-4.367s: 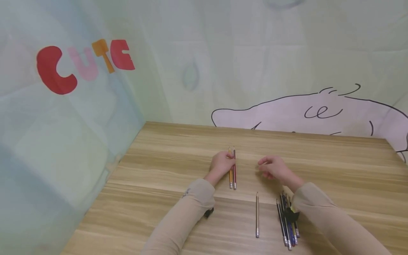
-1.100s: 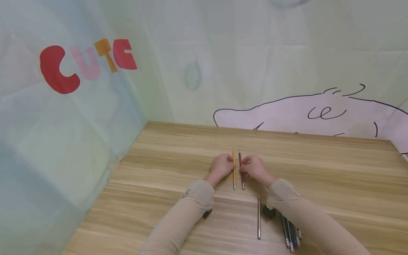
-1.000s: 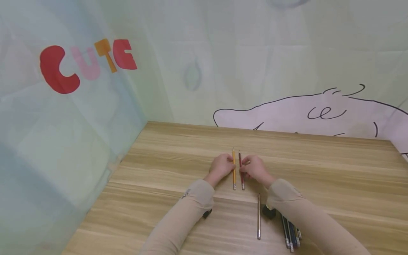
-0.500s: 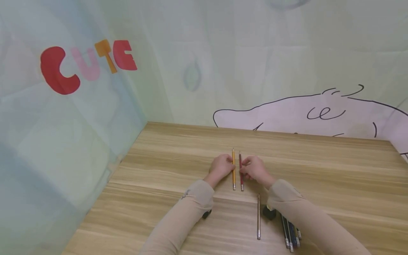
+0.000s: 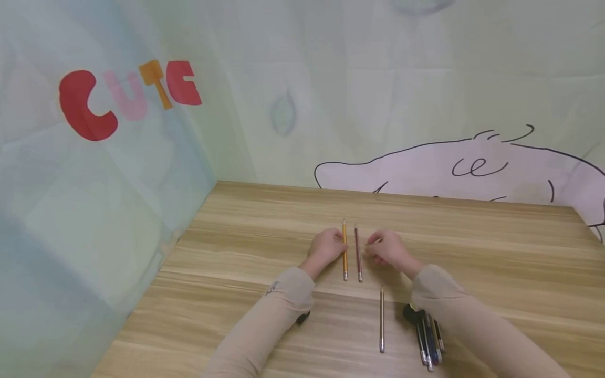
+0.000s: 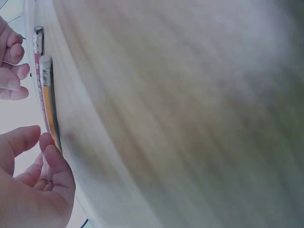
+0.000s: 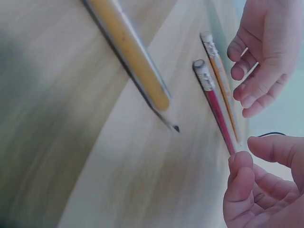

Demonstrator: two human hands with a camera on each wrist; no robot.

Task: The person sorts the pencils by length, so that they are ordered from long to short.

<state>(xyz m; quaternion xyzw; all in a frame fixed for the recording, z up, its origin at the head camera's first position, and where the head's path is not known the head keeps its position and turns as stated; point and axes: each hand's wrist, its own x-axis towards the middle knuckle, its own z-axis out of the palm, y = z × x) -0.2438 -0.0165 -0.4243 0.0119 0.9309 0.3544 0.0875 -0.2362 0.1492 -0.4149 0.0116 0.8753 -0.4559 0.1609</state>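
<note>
Looking through my head camera, I have a wood-grain desk (image 5: 236,247), banded in light and darker brown streaks. Along its left edge I see a pale blue-green printed backdrop (image 5: 66,220) carrying "CUTE" in chunky letters: a red C (image 5: 74,107), a pink U (image 5: 134,109), an orange T (image 5: 152,72) shaped like a mallet and a red E (image 5: 176,86). Behind the desk I get a grey-green backdrop (image 5: 354,105) with fold lines, a faint drop shape (image 5: 283,114) and another drop shape (image 5: 422,5) cut by the top edge. Lower right, I make out a pale lilac cartoon figure (image 5: 416,168) outlined in black, partly hidden behind the desk.
</note>
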